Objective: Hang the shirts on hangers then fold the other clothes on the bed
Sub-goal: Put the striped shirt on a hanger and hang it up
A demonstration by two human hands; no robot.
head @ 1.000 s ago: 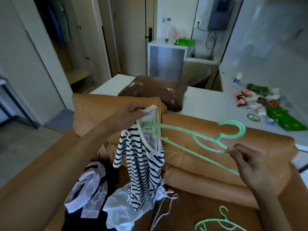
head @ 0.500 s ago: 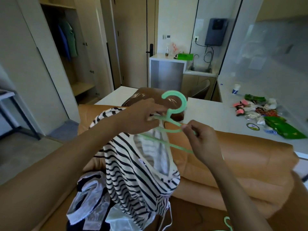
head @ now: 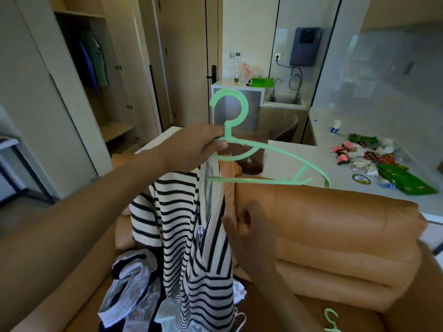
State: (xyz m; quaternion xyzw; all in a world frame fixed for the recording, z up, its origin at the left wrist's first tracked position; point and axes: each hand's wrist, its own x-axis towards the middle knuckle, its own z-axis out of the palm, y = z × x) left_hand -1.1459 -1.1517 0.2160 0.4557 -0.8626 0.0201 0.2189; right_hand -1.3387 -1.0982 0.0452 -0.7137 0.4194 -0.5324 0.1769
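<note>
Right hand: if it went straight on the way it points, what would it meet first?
The striped shirt, hanging just left of the right hand; they may already touch, depth is unclear.

The green hanger [head: 242,144] in the left hand [head: 203,146] looks like smooth plastic. The striped shirt [head: 191,236] under it is soft cloth.

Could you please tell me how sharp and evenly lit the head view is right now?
Head view: soft daylight, no harsh glare; the open wardrobe sits in shade; the green hanger and striped shirt are sharp; the wide-angle lens tilts verticals near the edges.
</note>
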